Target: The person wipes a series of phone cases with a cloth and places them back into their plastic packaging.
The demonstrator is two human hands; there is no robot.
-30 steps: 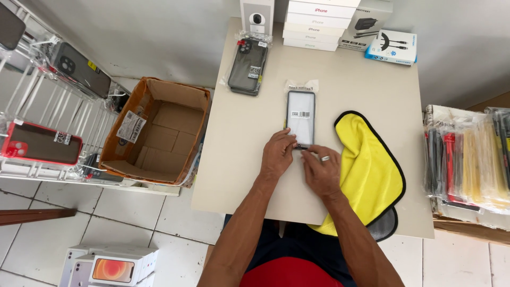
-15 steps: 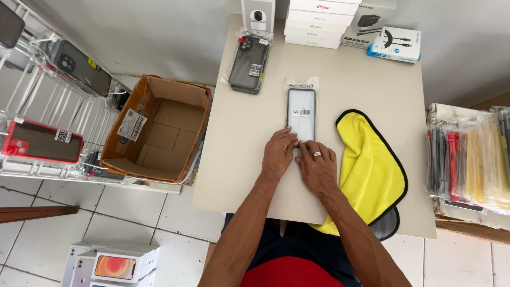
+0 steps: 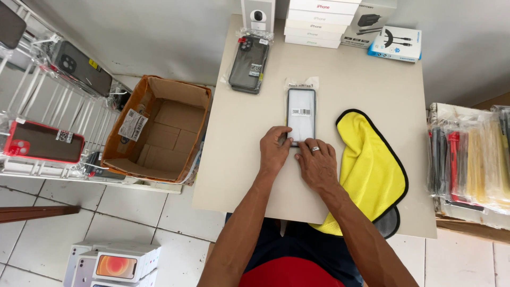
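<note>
A smartphone (image 3: 301, 115) is laid flat and lengthwise on the beige table (image 3: 350, 69), its screen covered by a pale film carrying a small barcode sticker. The near end of the smartphone is pinched between both hands. The left hand (image 3: 274, 150) is set against the lower left corner, fingers curled onto the edge, so its grip is closed on the phone. The right hand (image 3: 317, 163), with a ring on one finger, is placed just below and right of the same end; its fingertips appear to press the bottom edge, though exact contact is partly hidden by the left hand.

A yellow microfibre cloth (image 3: 370, 165) with a dark border is spread just right of the right hand, part of it hanging over the table's near edge. Ahead of the hands, beyond the phone's far end, a dark phone case in a clear bag (image 3: 247, 62) is found to the left. A stack of white boxes (image 3: 316, 22) and a cable package (image 3: 396, 43) are found at the far edge. An open cardboard box (image 3: 159, 127) stands on the floor well left of the left hand.
</note>
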